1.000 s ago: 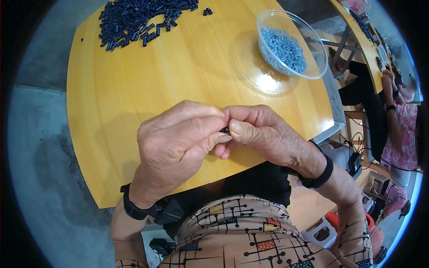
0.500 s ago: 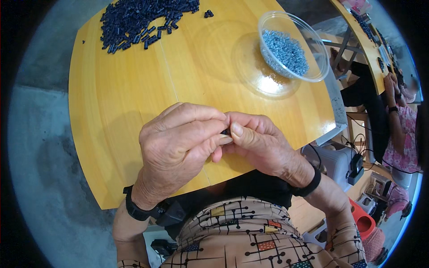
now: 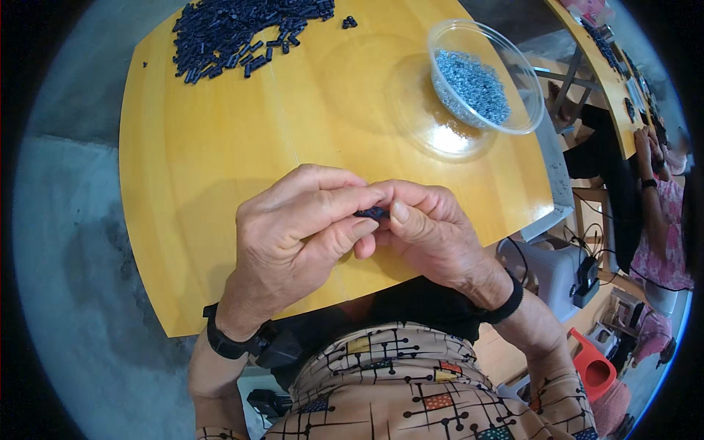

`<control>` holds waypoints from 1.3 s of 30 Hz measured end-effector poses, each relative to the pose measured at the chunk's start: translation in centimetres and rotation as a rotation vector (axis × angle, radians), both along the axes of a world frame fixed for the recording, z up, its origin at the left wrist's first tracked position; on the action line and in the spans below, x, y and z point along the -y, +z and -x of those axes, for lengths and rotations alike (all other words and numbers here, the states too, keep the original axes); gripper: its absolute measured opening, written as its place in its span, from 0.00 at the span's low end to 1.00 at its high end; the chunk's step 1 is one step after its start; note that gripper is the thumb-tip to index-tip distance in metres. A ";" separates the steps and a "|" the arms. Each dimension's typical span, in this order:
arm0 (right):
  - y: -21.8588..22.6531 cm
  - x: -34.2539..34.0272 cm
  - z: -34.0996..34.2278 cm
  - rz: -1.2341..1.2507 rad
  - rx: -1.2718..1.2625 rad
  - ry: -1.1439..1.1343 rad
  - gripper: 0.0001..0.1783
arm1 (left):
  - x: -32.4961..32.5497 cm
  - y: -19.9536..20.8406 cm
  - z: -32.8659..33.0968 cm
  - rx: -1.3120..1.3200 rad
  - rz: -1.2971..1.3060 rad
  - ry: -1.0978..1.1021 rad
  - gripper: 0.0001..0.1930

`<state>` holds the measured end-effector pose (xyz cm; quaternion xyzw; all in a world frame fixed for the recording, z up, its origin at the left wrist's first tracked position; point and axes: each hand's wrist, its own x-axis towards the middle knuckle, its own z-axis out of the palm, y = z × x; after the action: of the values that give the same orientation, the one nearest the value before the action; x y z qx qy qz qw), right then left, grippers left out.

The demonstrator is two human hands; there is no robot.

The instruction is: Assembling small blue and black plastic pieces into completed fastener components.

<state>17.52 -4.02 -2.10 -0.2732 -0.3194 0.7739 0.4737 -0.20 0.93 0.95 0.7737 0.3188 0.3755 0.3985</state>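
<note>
Both hands meet above the near part of the yellow table [image 3: 220, 147]. My left hand [image 3: 293, 227] pinches a small black plastic piece [image 3: 372, 213] between thumb and fingers. From the other side, the thumb and fingertips of my right hand [image 3: 429, 227] close on the same piece, which is mostly covered by the fingers. A heap of short black tubular pieces [image 3: 235, 33] lies at the far left of the table. At the far right stands a clear round plastic bowl [image 3: 524, 121] holding many small silvery metal parts [image 3: 473, 86].
A few black pieces [image 3: 349, 23] lie apart from the heap. To the right, another person [image 3: 649, 183] sits at a second table [image 3: 612, 88] with more dark parts. A grey plastic stool [image 3: 546, 271] and a red one [image 3: 592, 365] stand below right.
My fingertips have parted slightly, so more of the black piece shows between them. The table and everything on it appear shifted slightly to the right in the view.
</note>
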 end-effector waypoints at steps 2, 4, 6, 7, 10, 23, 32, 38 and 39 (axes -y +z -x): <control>-0.1 0.1 -0.1 0.003 -0.028 -0.008 0.21 | -0.2 0.0 -0.1 -0.001 -0.114 -0.012 0.10; -0.1 0.1 -0.2 -0.001 0.000 0.009 0.22 | -0.1 0.1 0.0 0.007 -0.112 -0.002 0.10; 0.0 0.0 -0.1 -0.020 -0.007 0.004 0.22 | 0.0 0.1 0.0 0.013 -0.110 0.005 0.11; 0.0 0.0 -0.1 -0.038 -0.012 -0.002 0.23 | 0.1 0.2 0.0 0.025 -0.108 0.012 0.11; -0.3 0.2 -0.2 -0.057 0.003 -0.009 0.23 | 0.4 0.2 0.0 0.041 -0.097 0.013 0.11; 0.3 -0.1 -0.1 -0.005 -0.042 -0.005 0.17 | 0.4 -0.5 0.3 -0.032 -0.361 0.035 0.11; 1.3 -0.8 1.0 0.047 0.138 -0.160 0.09 | 1.1 -0.5 0.6 -0.049 -0.338 0.181 0.12; 1.9 -1.3 2.0 0.000 0.474 -0.195 0.06 | 1.2 -0.7 1.6 -0.183 -0.390 0.182 0.11; 2.2 -1.5 2.1 0.021 0.522 -0.166 0.06 | 1.1 -0.8 1.7 -0.184 -0.390 0.187 0.11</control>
<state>15.46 -2.52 0.09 -0.4936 -0.3991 0.6392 0.4341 -1.92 -0.20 0.17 0.8342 0.3454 0.3931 0.1743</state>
